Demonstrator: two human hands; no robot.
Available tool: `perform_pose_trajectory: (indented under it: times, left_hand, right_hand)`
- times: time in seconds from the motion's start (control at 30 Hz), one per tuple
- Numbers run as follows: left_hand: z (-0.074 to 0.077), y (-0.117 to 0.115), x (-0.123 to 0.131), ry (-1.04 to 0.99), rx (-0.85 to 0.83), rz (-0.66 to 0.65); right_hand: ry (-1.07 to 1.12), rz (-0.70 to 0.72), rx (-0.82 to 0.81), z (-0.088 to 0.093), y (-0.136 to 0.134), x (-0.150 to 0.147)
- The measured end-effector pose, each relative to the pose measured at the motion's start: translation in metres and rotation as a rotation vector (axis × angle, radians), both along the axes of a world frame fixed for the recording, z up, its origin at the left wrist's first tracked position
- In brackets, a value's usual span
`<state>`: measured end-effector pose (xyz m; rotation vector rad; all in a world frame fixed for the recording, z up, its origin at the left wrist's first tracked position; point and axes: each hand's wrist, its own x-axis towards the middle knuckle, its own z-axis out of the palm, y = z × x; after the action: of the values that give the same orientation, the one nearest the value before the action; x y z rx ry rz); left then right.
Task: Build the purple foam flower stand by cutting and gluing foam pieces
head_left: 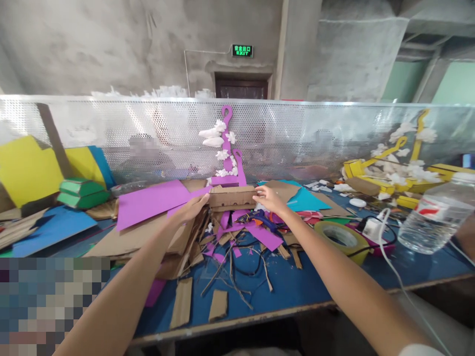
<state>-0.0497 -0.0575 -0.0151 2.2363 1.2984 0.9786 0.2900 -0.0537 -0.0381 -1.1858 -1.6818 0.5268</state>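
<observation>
Forearms outstretched — left hand and right hand grip the cardboard box, fingers closed on its ends.

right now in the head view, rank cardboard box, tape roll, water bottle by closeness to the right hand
1. cardboard box, touching the right hand, left of it
2. tape roll, to its right
3. water bottle, far right

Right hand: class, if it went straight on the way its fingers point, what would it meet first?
The cardboard box. The right hand points left and away, fingertips at the box's right end, probably touching it; depth is unclear. The left hand sits at the other end.
</observation>
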Motion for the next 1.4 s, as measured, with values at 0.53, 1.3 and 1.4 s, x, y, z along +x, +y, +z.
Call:
perform_pose_trajectory:
  times: [0.53,1.3,1.4]
  left_hand:
    - [0.009,-0.019,-0.012,0.716,-0.036,0.518]
    - [0.028,-0.046,0.032,0.584,0.111,0.043]
    - [0.019,-0.058,0.051,0.604,0.057,-0.198]
  right_hand:
    - [-0.465,-0.008,0.06,0.02,-0.028,-0.002]
    - [-0.858,0.251,-0.058,0.03,-0.05,-0.009]
    - [-0.887,0.235,-0.039,0.029,-0.05,-0.01]
